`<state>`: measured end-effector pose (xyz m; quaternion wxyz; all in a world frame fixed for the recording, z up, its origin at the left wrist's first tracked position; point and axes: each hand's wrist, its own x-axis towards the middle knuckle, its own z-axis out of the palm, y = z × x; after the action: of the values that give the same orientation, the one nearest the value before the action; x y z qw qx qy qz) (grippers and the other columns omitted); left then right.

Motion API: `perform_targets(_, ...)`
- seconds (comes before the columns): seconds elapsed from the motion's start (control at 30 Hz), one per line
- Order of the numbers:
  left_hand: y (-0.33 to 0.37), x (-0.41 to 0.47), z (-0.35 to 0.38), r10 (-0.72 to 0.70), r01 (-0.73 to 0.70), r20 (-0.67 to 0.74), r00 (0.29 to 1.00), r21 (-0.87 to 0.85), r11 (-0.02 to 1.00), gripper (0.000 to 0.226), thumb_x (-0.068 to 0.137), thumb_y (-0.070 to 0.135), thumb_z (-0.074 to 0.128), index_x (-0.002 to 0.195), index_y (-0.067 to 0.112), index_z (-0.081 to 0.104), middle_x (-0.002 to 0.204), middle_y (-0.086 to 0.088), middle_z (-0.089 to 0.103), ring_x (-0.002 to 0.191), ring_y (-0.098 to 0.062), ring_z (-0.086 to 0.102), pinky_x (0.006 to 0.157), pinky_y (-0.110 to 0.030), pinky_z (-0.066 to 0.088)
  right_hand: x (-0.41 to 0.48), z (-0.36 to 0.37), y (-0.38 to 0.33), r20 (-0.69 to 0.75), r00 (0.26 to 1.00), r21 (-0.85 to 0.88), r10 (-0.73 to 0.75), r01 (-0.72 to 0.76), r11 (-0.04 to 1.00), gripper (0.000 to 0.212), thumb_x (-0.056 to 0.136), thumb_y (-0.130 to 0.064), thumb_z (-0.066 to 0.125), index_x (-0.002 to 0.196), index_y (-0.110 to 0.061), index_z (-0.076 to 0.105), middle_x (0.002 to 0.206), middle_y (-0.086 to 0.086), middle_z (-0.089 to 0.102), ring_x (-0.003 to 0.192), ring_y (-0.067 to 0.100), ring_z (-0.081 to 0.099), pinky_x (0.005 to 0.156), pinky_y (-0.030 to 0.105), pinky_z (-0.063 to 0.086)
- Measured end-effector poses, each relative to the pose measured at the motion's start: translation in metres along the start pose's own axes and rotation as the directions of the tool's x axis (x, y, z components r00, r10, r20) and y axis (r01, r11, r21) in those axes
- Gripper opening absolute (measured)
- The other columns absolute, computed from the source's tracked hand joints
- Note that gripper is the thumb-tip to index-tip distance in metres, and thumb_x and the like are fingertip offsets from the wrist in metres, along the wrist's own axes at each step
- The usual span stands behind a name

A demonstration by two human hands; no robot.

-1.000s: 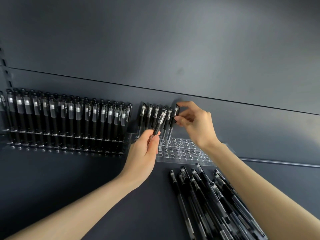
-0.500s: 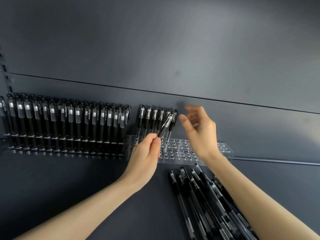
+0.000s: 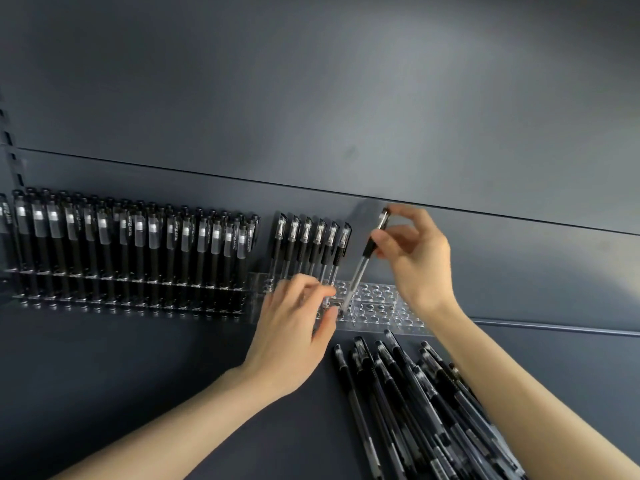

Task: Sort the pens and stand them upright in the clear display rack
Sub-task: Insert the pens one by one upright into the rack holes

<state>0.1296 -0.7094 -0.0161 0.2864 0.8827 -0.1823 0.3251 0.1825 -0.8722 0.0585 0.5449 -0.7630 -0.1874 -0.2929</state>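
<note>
The clear display rack [image 3: 381, 303] stands against the dark back panel. Several black-capped pens [image 3: 311, 247] stand upright at its left end. My right hand [image 3: 415, 258] pinches the cap end of one more black pen [image 3: 360, 268], which leans to the right with its tip down at a rack hole beside the standing row. My left hand [image 3: 294, 327] is low in front of the rack, thumb and forefinger pinching that pen's lower end. A heap of loose black pens [image 3: 415, 403] lies on the shelf below the rack.
A second rack to the left is packed with upright pens with frosted caps [image 3: 138, 247]. The right part of the clear rack shows open holes. A slotted upright [image 3: 12, 157] runs along the far left edge.
My right hand left the standing row and took hold of the top of the pen held by my left hand. That pen swung to the right and its tip came down to the rack.
</note>
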Motion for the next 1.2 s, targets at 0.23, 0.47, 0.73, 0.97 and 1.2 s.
perform_targets(0.23,-0.011,-0.004,0.008,0.048,-0.123,0.238,0.970,0.315,0.941,0.054,0.098,0.043,0.037,0.146,0.019,0.033,0.143,-0.004,0.034,0.134,-0.024,0.028,0.115,-0.042,0.000,0.019,0.002,-0.001,-0.110,0.989,-0.013,-0.099,0.098,0.995,0.034,0.090,-0.010,0.062,0.098,-0.041,0.051,0.076,-0.014,0.068,0.075,0.020,0.068,0.080,0.042,0.054)
perform_targets(0.47,-0.014,-0.004,0.009,0.044,-0.135,0.262,0.964,0.340,0.931,0.056,0.099,0.046,0.028,0.150,0.022,0.022,0.147,0.000,0.027,0.136,-0.021,0.020,0.114,-0.038,-0.006,0.018,0.015,0.012,-0.039,0.994,-0.075,-0.106,0.103,0.992,0.027,0.090,-0.008,0.062,0.114,-0.017,0.057,0.088,-0.009,0.061,0.082,0.023,0.067,0.078,0.036,0.055)
perform_targets(0.73,-0.013,-0.004,0.008,0.035,-0.129,0.268,0.963,0.339,0.932,0.056,0.099,0.046,0.026,0.150,0.023,0.019,0.148,0.001,0.025,0.137,-0.020,0.019,0.115,-0.039,-0.002,0.011,0.018,0.026,0.105,0.994,-0.127,-0.031,0.044,0.991,0.030,0.088,-0.009,0.065,0.104,-0.032,0.054,0.085,-0.008,0.065,0.078,0.019,0.068,0.079,0.043,0.055)
perform_targets(0.97,-0.009,-0.004,0.007,0.049,-0.141,0.259,0.965,0.351,0.926,0.053,0.097,0.041,0.039,0.144,0.017,0.037,0.140,-0.005,0.041,0.131,-0.026,0.036,0.114,-0.044,0.012,0.010,0.016,0.029,0.140,0.989,-0.164,-0.038,0.061,0.985,0.030,0.089,-0.009,0.065,0.104,-0.033,0.056,0.084,-0.012,0.066,0.082,0.012,0.067,0.077,0.030,0.054)
perform_targets(1.2,-0.008,-0.005,0.004,0.034,-0.143,0.288,0.957,0.366,0.919,0.053,0.099,0.042,0.032,0.147,0.019,0.031,0.146,-0.003,0.037,0.137,-0.023,0.029,0.115,-0.046,0.005,0.005,0.015,0.024,0.122,0.991,-0.182,-0.061,0.082,0.980,0.027,0.088,-0.005,0.064,0.112,-0.017,0.061,0.091,-0.014,0.064,0.084,0.005,0.063,0.071,0.005,0.044)
